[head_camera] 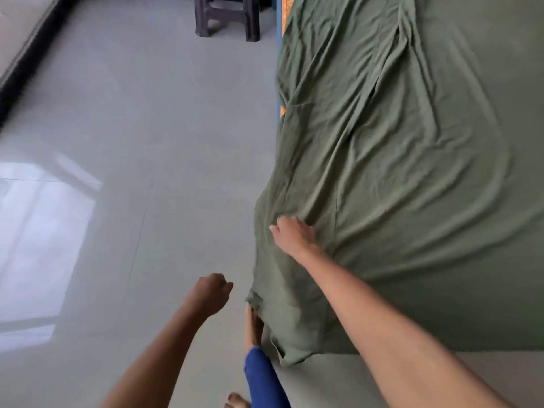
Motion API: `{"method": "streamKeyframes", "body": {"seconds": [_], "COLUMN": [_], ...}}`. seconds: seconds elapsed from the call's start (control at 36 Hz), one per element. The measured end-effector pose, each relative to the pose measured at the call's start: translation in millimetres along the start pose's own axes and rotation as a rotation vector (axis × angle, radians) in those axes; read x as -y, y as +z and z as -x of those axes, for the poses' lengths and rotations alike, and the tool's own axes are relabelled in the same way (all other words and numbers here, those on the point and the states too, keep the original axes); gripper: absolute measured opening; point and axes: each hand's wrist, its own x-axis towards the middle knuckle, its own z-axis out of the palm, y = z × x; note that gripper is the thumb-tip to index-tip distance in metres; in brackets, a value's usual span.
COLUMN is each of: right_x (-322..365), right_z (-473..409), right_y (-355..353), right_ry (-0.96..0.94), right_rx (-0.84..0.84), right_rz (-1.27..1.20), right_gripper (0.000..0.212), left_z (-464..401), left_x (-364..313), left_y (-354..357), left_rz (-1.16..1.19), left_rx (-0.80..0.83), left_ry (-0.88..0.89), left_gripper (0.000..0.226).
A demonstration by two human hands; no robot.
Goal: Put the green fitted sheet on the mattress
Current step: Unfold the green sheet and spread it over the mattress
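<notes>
A dark plastic stool (228, 17) stands on the glossy grey tiled floor (132, 142) ahead of me, near the far end of the bed. A pale window reflection (44, 237) lies on the tiles to my left. A black skirting strip (28, 69) runs along the wall's base. My bare foot (252, 325) and blue trouser leg (265, 381) show below.

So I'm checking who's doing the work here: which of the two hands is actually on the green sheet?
The right hand, resting on the green sheet near the mattress edge. The left hand hangs over the floor, fingers curled, touching nothing.
</notes>
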Motion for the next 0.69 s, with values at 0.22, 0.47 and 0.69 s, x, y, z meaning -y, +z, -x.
{"method": "streamKeyframes", "body": {"seconds": [0.22,0.47,0.69], "right_x": [-20.7,-12.8,-6.2], "right_z": [-74.7,-103.8,-123.2], "right_y": [-26.3,-6.8,-10.5], "right_ry": [0.138,0.127,0.190], "right_rx": [0.018,0.047,0.127], "right_rz": [0.037,0.058,-0.016], "right_gripper": [0.048,0.066,0.046], "left_z": [-99.0,-174.7,-220.3], "left_x": [-85.7,-206.3,-272.0], "left_y": [-76.5,-109.9,-114.3], "left_rz": [-0.067,-0.140,-0.216], "left_rx": [-0.122,-0.120,-0.193], "left_ry": [0.109,0.200,0.125], "left_gripper": [0.030,0.033,0.053]}}
